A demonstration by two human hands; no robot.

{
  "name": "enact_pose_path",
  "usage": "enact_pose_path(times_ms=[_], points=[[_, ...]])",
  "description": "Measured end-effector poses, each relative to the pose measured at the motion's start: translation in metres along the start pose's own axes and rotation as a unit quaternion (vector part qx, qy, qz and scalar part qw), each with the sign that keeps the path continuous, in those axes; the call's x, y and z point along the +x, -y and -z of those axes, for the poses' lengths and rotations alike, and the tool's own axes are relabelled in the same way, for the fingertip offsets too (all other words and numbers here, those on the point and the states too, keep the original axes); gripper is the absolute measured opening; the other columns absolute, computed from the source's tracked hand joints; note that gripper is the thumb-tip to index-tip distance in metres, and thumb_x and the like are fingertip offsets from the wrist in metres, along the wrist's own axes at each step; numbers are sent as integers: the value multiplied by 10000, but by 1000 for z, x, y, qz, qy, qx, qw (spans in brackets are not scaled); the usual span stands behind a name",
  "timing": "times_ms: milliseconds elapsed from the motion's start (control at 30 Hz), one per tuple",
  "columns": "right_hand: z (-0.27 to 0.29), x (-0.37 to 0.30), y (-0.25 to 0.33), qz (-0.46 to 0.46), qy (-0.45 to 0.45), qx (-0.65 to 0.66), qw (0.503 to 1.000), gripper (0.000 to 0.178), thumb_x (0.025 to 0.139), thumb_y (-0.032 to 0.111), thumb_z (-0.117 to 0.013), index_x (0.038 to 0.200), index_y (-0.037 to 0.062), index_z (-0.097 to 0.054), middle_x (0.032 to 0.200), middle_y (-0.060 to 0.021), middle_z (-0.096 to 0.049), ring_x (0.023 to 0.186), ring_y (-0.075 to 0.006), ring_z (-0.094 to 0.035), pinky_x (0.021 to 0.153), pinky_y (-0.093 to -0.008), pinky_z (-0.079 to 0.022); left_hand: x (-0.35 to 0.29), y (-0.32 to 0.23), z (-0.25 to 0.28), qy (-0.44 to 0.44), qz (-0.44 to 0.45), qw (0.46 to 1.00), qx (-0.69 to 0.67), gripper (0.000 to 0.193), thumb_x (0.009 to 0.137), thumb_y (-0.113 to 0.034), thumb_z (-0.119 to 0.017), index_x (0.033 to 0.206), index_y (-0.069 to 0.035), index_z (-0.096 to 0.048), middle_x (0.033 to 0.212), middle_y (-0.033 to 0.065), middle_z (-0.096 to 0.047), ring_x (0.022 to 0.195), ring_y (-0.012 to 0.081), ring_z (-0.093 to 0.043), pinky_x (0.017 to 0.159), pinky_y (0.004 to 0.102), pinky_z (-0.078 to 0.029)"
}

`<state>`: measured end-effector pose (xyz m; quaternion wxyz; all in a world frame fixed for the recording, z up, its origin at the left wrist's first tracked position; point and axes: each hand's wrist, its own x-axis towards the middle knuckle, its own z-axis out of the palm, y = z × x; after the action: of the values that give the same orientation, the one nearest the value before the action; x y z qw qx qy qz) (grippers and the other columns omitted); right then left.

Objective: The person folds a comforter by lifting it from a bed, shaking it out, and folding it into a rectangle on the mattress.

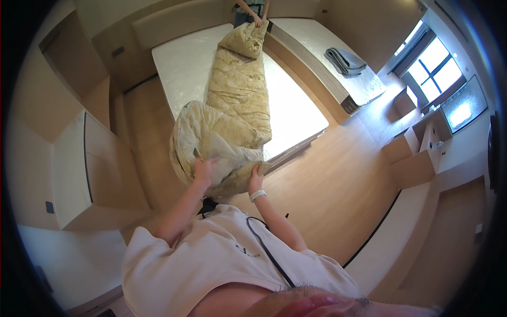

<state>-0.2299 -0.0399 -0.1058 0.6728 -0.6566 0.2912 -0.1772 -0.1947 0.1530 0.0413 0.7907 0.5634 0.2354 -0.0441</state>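
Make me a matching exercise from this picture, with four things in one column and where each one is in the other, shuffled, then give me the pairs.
Things
1. Yellow-beige quilt
2. Grey folded cloth
3. Pale wristband
4. Wearer's left hand

Places
A. At the wrist of the wearer's right hand
B. On the right mattress
C. Gripping the quilt's near end
D. Stretched out over the left mattress

Pairs: 1-D, 2-B, 3-A, 4-C
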Motion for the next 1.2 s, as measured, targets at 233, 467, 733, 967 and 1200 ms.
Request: enact_pose_path(times_ms=[233,467,733,967,1200], points=[[42,61,89,-3,-44,185,982,587,992,435,-563,1344,-28,-480,1326,-101,-529,1124,-205,-540,960,-345,-461,58,-109,63,55,97,954,-277,435,817,-184,-620,1210,-9,-562,1199,200,-619,1122,384,-585,1025,549,-452],[160,81,216,130,-129,240,953,513,1001,454,-539,1221,-9,-551,1158,-59,-592,1013,-162,-565,902,-335,-489,36,-221,124,24,-46,978,-204,411,853,-222,-651,1206,-20,-592,1208,141,-641,1106,329,-607,1004,492,-476],[293,122,303,212,-118,339,909,479,1042,479,-406,1261,69,-525,1167,-30,-577,1051,-172,-569,928,-351,-495,47,-344,267,-26,-173,964,-200,361,893,-183,-618,1211,-12,-604,1192,127,-662,1100,286,-627,982,429,-502],[450,184,307,308,-107,253,911,484,1008,497,-437,1195,66,-553,1117,-71,-604,1009,-241,-623,877,-405,-534,26,-383,427,-126,-218,945,-207,380,945,-198,-530,1257,15,-567,1271,172,-617,1166,313,-598,1009,458,-487],[495,175,317,259,-438,202,837,540,980,500,-447,1153,8,-586,1088,-164,-660,925,-332,-676,828,-479,-581,8,-314,605,-346,-269,885,-155,416,984,-209,-429,1319,27,-504,1367,206,-531,1240,362,-538,1048,483,-453]])
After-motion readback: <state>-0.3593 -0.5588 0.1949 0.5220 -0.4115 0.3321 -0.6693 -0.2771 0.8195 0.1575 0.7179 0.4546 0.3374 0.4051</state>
